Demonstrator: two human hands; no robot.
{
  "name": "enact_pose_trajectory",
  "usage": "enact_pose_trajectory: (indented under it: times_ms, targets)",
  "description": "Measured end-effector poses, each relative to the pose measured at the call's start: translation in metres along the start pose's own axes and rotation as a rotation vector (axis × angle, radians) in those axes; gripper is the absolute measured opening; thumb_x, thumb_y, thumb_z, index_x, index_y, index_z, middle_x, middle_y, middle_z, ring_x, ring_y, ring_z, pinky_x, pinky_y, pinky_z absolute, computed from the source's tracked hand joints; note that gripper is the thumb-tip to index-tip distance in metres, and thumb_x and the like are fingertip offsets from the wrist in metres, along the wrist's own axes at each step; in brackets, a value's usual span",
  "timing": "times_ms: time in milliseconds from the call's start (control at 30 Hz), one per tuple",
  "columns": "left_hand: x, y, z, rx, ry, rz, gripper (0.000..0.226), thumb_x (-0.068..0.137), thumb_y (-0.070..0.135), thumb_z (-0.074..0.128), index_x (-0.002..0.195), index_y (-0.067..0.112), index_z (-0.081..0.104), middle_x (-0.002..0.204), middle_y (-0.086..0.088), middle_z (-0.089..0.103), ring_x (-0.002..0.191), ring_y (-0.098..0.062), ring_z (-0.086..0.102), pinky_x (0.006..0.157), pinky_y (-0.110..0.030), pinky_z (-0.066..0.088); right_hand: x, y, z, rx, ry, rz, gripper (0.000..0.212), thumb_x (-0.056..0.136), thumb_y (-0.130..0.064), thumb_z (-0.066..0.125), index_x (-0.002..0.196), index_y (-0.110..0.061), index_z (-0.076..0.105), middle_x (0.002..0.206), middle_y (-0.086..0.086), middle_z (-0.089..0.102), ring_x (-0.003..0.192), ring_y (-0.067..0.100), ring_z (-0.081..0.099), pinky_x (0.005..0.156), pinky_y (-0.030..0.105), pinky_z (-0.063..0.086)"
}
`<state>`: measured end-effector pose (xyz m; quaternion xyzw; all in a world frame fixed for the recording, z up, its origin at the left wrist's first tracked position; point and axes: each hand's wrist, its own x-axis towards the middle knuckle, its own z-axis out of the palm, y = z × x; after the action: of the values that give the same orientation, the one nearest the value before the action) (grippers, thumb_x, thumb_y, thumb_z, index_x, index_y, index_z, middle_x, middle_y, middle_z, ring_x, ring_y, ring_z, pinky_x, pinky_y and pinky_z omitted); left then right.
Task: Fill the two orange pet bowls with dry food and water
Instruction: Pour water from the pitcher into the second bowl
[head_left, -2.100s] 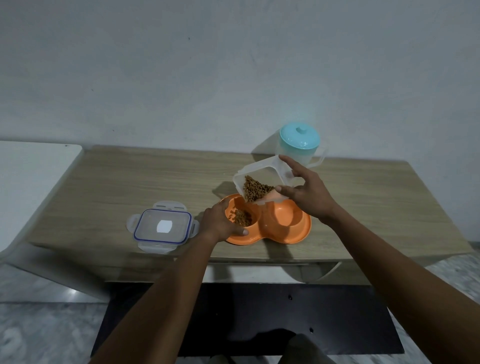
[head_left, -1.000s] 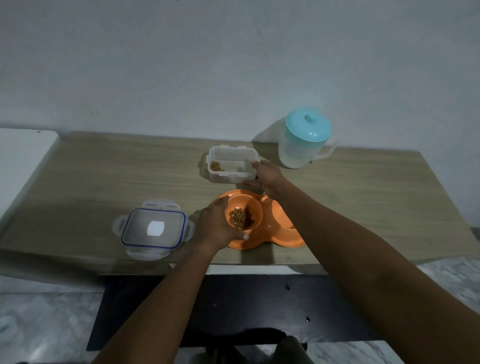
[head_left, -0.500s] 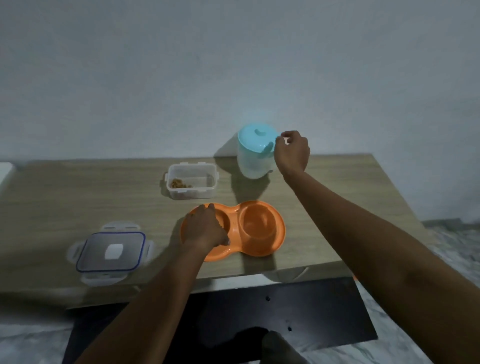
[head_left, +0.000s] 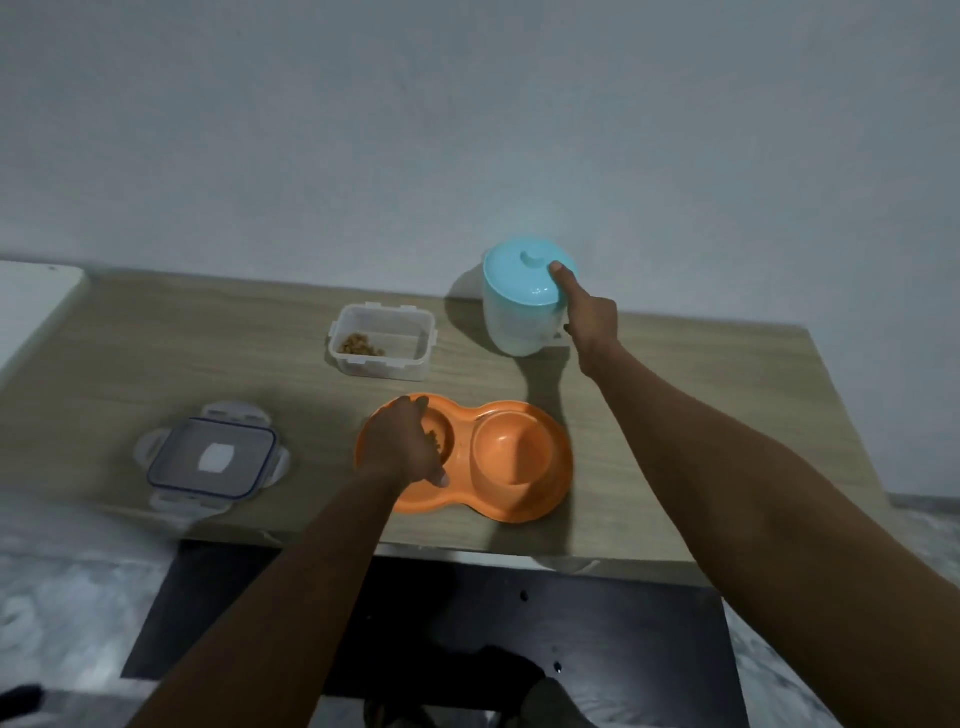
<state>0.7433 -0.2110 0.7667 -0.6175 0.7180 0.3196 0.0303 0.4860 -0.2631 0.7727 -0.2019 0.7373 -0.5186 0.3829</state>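
A: What sits at the left of the wooden table (head_left: 156, 358)?

B: A clear container lid (head_left: 212, 458) with a blue seal, lying flat near the front edge, well apart from everything else.

A: And moving right?

B: Farther back, an open clear food container (head_left: 383, 340) with a small heap of dry food (head_left: 360, 345) in its left corner. Nearer the front edge lies the orange double pet bowl (head_left: 511, 465). Its left basin holds some kibble (head_left: 435, 440), mostly hidden under the left hand (head_left: 408, 446). The right basin shows only bare orange.

A: What is that left hand doing?

B: It lies across the left basin's rim, fingers curled over the far edge and thumb pressed on the near rim, clasping the bowl.

A: And at the right?

B: A white pitcher (head_left: 514, 325) with a pale blue lid (head_left: 524, 274) stands upright at the far side of the table, just beyond the bowl. The right hand (head_left: 589, 317) is at its right side, thumb tip resting on the lid's edge, fingers wrapped round the handle side, which they hide.
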Motion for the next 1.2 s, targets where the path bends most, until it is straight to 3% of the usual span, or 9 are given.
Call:
enact_pose_trajectory:
  times_ms: [133,233,367,500,600,700,933,1200]
  targets:
    - [-0.001,-0.001,0.003,-0.028,0.014,-0.013,0.119,0.048,0.023,0.096,0.15,0.012,0.035,0.151,-0.007,0.043,0.137,-0.028,0.043,0.105,-0.038,0.039,-0.01,-0.001,-0.011,0.036,0.022,-0.034,0.072,0.06,-0.072,0.076,0.103,-0.016,0.063,0.111,0.005,0.071,0.093,0.02,0.065,0.082,0.038,0.055]
    - [-0.002,-0.002,0.005,-0.035,0.018,-0.02,0.118,0.049,0.021,0.095,0.15,0.011,0.035,0.151,-0.008,0.042,0.137,-0.029,0.042,0.105,-0.038,0.039,-0.019,-0.009,-0.033,0.037,-0.016,-0.1,0.059,0.069,-0.06,0.079,0.103,-0.013,0.068,0.103,0.002,0.07,0.081,0.013,0.061,0.074,0.034,0.049]
    - [-0.005,0.0,0.004,-0.043,0.019,-0.027,0.117,0.048,0.019,0.096,0.149,0.014,0.037,0.148,-0.007,0.046,0.136,-0.029,0.043,0.104,-0.039,0.041,-0.04,-0.023,-0.065,-0.063,-0.078,-0.189,0.084,0.057,-0.067,0.077,0.106,0.002,0.074,0.091,0.008,0.071,0.08,0.017,0.058,0.073,0.036,0.045]
    - [-0.009,0.003,0.003,-0.041,0.016,-0.035,0.117,0.05,0.017,0.095,0.15,0.016,0.035,0.147,-0.01,0.047,0.136,-0.03,0.044,0.104,-0.04,0.041,-0.062,-0.026,-0.092,-0.219,-0.115,-0.266,0.081,0.059,-0.068,0.077,0.096,0.004,0.075,0.09,0.015,0.075,0.079,0.018,0.062,0.071,0.037,0.046]
    - [-0.011,0.003,0.002,-0.031,0.006,-0.042,0.117,0.052,0.018,0.095,0.151,0.018,0.033,0.147,-0.01,0.046,0.135,-0.031,0.044,0.104,-0.04,0.042,-0.077,-0.025,-0.105,-0.341,-0.151,-0.281,0.07,0.06,-0.066,0.08,0.063,0.001,0.061,0.059,0.004,0.054,0.065,0.02,0.05,0.064,0.038,0.039]
    - [-0.01,0.001,0.002,-0.015,-0.004,-0.031,0.118,0.052,0.019,0.095,0.152,0.018,0.031,0.148,-0.009,0.046,0.137,-0.029,0.042,0.106,-0.04,0.042,-0.093,-0.021,-0.113,-0.465,-0.173,-0.277,0.062,0.066,-0.06,0.084,0.051,-0.014,0.046,0.044,-0.007,0.037,0.053,0.017,0.036,0.056,0.034,0.028]
    - [-0.011,0.001,0.002,0.003,-0.003,-0.01,0.117,0.057,0.019,0.094,0.153,0.018,0.028,0.151,-0.009,0.041,0.138,-0.03,0.041,0.106,-0.04,0.041,-0.114,-0.016,-0.118,-0.661,-0.11,-0.297,0.059,0.073,-0.057,0.083,0.049,-0.011,0.055,0.048,-0.001,0.048,0.052,0.016,0.047,0.05,0.028,0.03]
    - [-0.01,-0.001,0.003,0.022,-0.004,0.006,0.117,0.057,0.02,0.094,0.154,0.016,0.026,0.152,-0.01,0.039,0.141,-0.031,0.037,0.108,-0.041,0.039,-0.122,-0.017,-0.115,-0.747,-0.056,-0.316,0.068,0.067,-0.061,0.084,0.044,-0.015,0.04,0.045,-0.003,0.033,0.052,0.018,0.035,0.052,0.032,0.027]
